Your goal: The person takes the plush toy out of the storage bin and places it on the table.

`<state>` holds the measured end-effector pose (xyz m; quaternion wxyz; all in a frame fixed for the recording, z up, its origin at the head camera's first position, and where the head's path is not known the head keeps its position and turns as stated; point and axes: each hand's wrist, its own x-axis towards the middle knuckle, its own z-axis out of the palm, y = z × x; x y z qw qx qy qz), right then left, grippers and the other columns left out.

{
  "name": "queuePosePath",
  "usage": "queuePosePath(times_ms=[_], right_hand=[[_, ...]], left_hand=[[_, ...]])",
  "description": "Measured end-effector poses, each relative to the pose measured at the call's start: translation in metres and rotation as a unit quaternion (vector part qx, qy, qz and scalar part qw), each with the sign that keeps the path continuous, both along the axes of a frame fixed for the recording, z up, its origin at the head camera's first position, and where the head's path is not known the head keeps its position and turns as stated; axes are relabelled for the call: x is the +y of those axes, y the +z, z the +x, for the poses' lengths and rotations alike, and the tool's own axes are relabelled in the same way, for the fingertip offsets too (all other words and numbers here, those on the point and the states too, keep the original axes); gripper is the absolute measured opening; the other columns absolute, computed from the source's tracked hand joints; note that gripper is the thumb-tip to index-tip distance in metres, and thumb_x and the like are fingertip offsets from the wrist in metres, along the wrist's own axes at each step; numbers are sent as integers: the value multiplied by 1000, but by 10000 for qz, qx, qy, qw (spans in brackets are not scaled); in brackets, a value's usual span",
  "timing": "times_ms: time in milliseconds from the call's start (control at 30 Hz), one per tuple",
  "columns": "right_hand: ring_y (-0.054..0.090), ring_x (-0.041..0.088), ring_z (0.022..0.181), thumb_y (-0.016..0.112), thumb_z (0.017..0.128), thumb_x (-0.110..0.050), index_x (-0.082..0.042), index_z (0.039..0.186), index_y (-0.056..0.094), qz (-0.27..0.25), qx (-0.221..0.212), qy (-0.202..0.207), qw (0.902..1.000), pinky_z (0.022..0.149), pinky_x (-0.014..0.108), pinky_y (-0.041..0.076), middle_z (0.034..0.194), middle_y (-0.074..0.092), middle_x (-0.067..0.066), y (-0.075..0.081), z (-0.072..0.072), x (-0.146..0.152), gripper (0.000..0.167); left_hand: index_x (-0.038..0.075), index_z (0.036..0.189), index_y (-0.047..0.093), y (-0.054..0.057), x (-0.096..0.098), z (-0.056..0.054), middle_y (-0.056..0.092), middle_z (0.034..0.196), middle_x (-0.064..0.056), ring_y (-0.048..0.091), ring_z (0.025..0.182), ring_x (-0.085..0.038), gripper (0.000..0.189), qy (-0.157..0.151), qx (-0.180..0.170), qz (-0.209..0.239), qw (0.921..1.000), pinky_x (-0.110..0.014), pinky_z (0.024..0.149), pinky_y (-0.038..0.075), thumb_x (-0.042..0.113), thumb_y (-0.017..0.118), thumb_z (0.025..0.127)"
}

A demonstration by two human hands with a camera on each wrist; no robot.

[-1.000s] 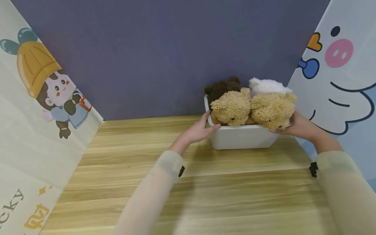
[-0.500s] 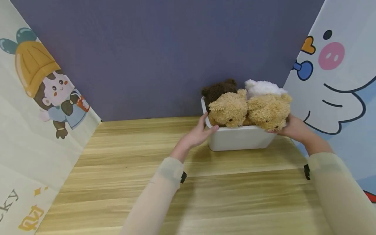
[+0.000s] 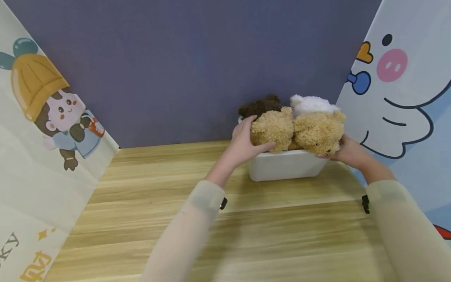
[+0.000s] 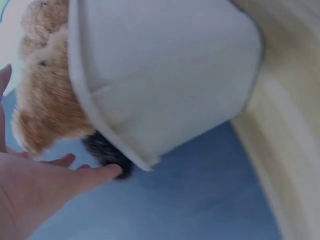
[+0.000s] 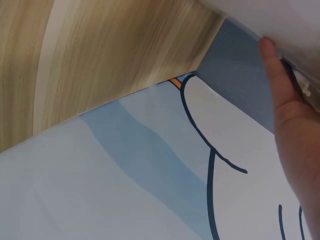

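Observation:
Against the back panel, a white storage bin stands packed with plush teddy bears. Two shaggy tan bears, one on the left and one on the right, show in front of a dark brown bear and a white one. My left hand is spread at the left tan bear, thumb across its front. In the left wrist view, a fingertip of that hand touches dark fur. My right hand holds the bin's right end, partly hidden by the right tan bear; one finger lies along the bin's outside.
A wood-grain tabletop lies under the bin. Behind it rises a blue-grey panel. Printed cartoon panels flank the table, one at left and one at right, the right one close to my right hand.
My left hand has left the bin's left rim and moved up and right to the left tan bear. My right hand stays at the bin's right end. The head view has shifted slightly.

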<state>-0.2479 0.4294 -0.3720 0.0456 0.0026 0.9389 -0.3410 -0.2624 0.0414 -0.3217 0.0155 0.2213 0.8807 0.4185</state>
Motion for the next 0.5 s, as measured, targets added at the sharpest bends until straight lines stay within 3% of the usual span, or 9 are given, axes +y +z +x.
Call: queuePosePath(times_ms=[100,233,500], right_hand=[[20,66,153,87,89,-45,-12,170,-15,-85,34,19,10000,118,80,28,173,8,38,1,0,0,134],[19,65,154,87,90,-42,-13,170,-16,-207,58,46,9998,119,79,29,174,5,36,0,-1,-1,134],[25,67,150,86,90,-47,-10,170,-15,-4,43,-21,10000,115,78,34,170,11,41,-1,-1,-1,134]], left_hand=[[33,169,24,15,12,1,28,176,2,29,163,-28,98,-178,423,-258,9986,-58,127,38,68,72,92],[37,167,31,27,26,-4,32,173,-1,43,155,-26,88,-142,423,-639,9970,-53,121,47,68,69,94],[42,167,29,25,38,-19,32,174,-2,45,154,-28,95,-48,-13,-752,9972,-54,117,50,68,75,89]])
